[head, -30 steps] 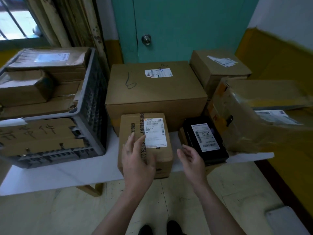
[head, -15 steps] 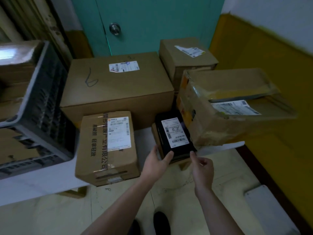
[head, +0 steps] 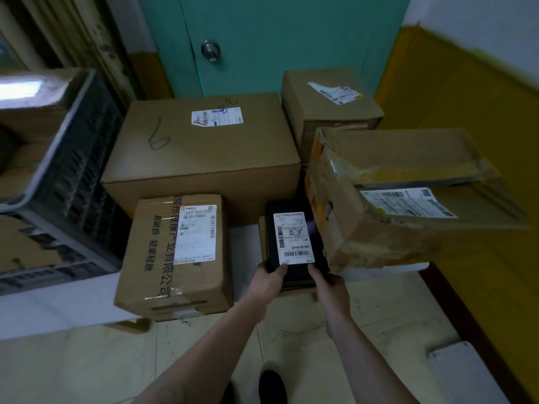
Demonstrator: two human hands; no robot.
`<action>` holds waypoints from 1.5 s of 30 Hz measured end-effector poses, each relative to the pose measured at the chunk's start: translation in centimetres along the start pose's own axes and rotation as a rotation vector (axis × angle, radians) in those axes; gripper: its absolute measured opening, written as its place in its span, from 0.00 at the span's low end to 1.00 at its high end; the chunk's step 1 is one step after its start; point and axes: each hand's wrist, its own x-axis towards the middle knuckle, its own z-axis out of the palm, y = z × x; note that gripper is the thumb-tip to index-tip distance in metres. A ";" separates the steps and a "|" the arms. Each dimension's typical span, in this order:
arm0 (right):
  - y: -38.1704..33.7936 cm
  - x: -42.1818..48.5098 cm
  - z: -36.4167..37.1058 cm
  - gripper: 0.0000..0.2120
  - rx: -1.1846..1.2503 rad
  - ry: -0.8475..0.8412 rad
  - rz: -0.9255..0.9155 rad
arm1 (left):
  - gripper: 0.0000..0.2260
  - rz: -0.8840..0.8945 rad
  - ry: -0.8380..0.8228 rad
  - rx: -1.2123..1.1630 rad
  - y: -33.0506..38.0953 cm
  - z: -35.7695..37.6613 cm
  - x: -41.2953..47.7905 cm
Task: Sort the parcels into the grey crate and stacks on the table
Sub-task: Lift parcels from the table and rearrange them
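View from a head-worn camera looking down at a white table point(head: 52, 307) crowded with cardboard parcels, in front of a teal door point(head: 277, 39). At far left stands the grey crate point(head: 78, 176), its slatted wall facing the viewer; several brown parcels are already stacked inside it, blurred at the frame edge. Just right of the crate, a medium brown box point(head: 175, 258) with a white shipping label and printed Chinese text lies at the table's near edge, overhanging it slightly. Behind it sits a large brown box point(head: 204, 158) with a label and a pen scrawl on top. Right of centre is a flat black parcel point(head: 293, 237) with a white barcode label, resting on a smaller brown box point(head: 261, 237) that is mostly hidden. The person's left hand point(head: 269, 279) and right hand point(head: 328, 282) both grip the black parcel's near end, thumbs on top and fingers tucked beneath; it has not been lifted clear. Further right, a battered taped box point(head: 393, 199) juts past the table edge, with a small brown box point(head: 329, 112) behind it. The sorting looks partly done: the crate holds some parcels, but at least six on the table, including the one in hand, are yet to be placed.
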 end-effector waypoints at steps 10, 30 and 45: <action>0.1 -0.8 0.0 0.32 -0.011 -0.184 0.038 | 0.23 -0.053 0.071 -0.117 -1.3 -0.8 -1.0; -0.1 -0.4 1.7 0.23 0.028 -0.317 -0.037 | 0.10 -0.117 -0.056 -0.157 -1.1 -2.3 -0.6; -1.9 -3.3 -0.5 0.26 0.423 -0.457 0.051 | 0.46 0.160 0.174 0.315 2.3 -2.5 -4.1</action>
